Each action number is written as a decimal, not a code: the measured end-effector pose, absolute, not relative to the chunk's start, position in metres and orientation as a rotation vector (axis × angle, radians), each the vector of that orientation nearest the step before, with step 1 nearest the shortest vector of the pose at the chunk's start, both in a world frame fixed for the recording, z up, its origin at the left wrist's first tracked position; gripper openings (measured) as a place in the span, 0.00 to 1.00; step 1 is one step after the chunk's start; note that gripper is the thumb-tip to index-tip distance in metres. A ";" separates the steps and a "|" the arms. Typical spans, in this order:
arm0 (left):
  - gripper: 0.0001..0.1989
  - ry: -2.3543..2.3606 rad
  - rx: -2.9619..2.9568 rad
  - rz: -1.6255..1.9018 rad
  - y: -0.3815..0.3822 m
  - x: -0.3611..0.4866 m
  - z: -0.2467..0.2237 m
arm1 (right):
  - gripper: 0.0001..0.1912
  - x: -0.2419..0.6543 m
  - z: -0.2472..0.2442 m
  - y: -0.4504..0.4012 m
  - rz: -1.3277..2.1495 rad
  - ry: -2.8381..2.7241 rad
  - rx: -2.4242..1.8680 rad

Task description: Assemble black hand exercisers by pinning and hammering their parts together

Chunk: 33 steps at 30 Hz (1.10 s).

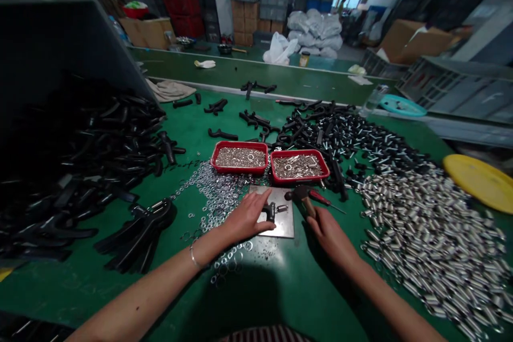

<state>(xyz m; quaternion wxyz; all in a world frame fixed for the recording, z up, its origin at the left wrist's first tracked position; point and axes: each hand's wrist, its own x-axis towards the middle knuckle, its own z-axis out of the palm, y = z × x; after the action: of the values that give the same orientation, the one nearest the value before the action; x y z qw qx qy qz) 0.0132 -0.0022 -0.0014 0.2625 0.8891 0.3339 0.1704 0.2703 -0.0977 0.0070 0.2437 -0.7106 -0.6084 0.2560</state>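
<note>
A metal plate (pixel 285 227) lies on the green table in front of me. My left hand (pixel 249 216) rests over its left side, thumb and fingers around a small black part (pixel 271 212). A metal spring (pixel 282 208) sticks out to the right of that part. My right hand (pixel 326 230) is closed on the wooden handle of a hammer (pixel 302 197), whose dark head is over the plate's upper right edge. Behind the hammer lies a red-handled screwdriver (pixel 320 197). Two red trays, left (pixel 240 171) and right (pixel 300 178), hold small metal pieces beyond the plate.
Metal rings (pixel 216 192) spread left of the plate. A large heap of springs (pixel 433 235) covers the right. Black bolts and parts (pixel 340 128) lie behind it. Black handles (pixel 136 230) and a tipped grey bin (pixel 92 16) stand left. A yellow lid (pixel 481 179) is far right.
</note>
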 end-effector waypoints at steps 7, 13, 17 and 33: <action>0.40 0.934 2.063 0.541 -0.048 -0.001 0.006 | 0.14 0.244 0.029 -0.089 1.013 -1.777 -1.463; 0.36 0.973 2.116 0.649 -0.059 -0.012 0.002 | 0.14 0.234 0.025 -0.090 1.426 -1.487 -1.295; 0.35 0.924 2.270 0.748 -0.064 -0.005 0.003 | 0.13 0.230 0.029 -0.098 1.551 -1.262 -1.230; 0.20 0.202 3.122 0.274 0.041 0.250 0.035 | 0.13 0.227 0.000 -0.187 1.185 -1.378 -1.428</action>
<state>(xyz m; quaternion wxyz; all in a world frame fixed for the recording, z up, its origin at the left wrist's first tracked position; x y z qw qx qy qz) 0.2503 0.0412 0.0348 0.0003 0.9941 0.0642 0.0874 0.2272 -0.1871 0.0001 0.4032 -0.5653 -0.5456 0.4693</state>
